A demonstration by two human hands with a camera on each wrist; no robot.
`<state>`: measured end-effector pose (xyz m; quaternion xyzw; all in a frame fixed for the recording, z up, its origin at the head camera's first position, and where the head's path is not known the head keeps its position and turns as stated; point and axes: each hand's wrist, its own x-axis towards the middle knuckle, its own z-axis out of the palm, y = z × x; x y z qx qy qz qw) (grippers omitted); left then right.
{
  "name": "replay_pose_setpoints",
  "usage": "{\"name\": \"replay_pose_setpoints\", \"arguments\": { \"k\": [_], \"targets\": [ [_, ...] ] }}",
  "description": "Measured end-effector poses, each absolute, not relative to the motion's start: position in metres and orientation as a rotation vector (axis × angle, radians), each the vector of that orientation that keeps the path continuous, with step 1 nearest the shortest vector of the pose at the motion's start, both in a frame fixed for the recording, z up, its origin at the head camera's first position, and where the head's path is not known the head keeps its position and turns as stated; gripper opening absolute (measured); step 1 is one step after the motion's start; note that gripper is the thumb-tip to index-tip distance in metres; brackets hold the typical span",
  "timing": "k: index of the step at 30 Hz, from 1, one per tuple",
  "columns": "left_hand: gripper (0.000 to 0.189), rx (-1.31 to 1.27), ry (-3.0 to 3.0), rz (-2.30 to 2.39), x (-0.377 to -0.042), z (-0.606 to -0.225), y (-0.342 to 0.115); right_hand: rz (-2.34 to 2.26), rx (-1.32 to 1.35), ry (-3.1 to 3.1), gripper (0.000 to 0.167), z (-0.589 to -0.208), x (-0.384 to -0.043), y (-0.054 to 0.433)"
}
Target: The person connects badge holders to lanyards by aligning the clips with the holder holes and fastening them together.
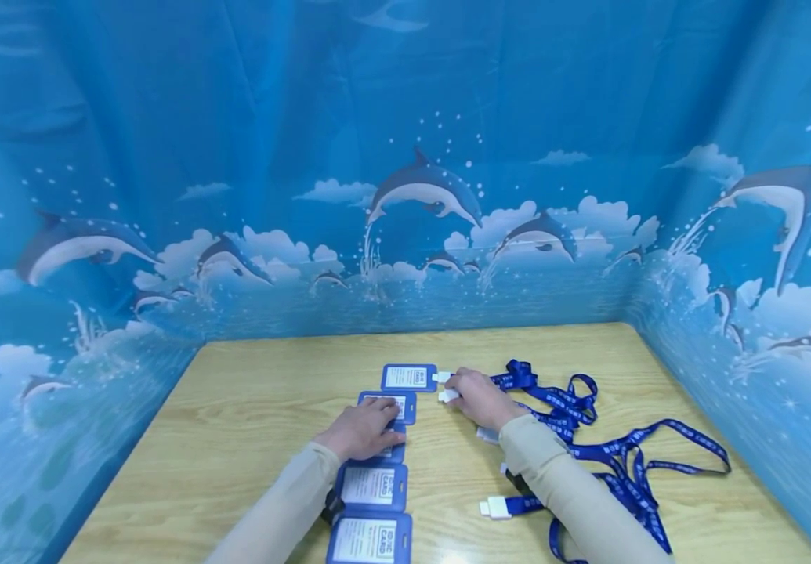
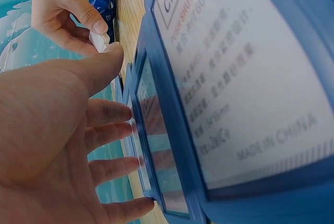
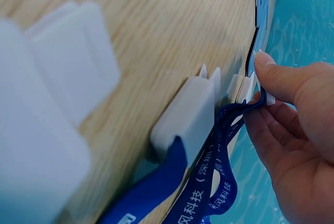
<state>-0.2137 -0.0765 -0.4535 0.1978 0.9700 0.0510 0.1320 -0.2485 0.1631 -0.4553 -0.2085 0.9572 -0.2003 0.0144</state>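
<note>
A column of blue ID card holders [image 1: 374, 540] runs up the table, each with a white printed card inside. My left hand [image 1: 363, 429] rests with extended fingers on the second and third holders from the far end, partly covering both. Between thumb and fingers, my right hand [image 1: 483, 398] pinches the white plastic clip [image 2: 99, 40] of a blue lanyard, just right of the second holder. At the far end lies a card holder [image 1: 405, 377] with another white clip [image 1: 442, 377] at its slot.
Several blue printed lanyards [image 1: 591, 453] lie loosely looped on the right of the wooden table [image 1: 250, 407]. One white clip [image 1: 497, 507] lies near the right forearm. A blue dolphin-print curtain [image 1: 292, 298] borders the table at the back and sides.
</note>
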Motion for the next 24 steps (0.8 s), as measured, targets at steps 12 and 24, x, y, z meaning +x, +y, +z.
{"name": "replay_pose_setpoints", "arguments": {
  "k": [12, 24],
  "targets": [
    [0.063, 0.579, 2.836, 0.114, -0.2142, -0.4562, -0.0736, -0.620, -0.653, 2.979, 0.034, -0.4568, -0.2501, 0.1628],
    [0.064, 0.567, 2.829, 0.095, -0.2158, -0.4578, -0.0729, -0.583, -0.650, 2.976, 0.031, -0.4614, -0.2534, 0.1594]
  ]
}}
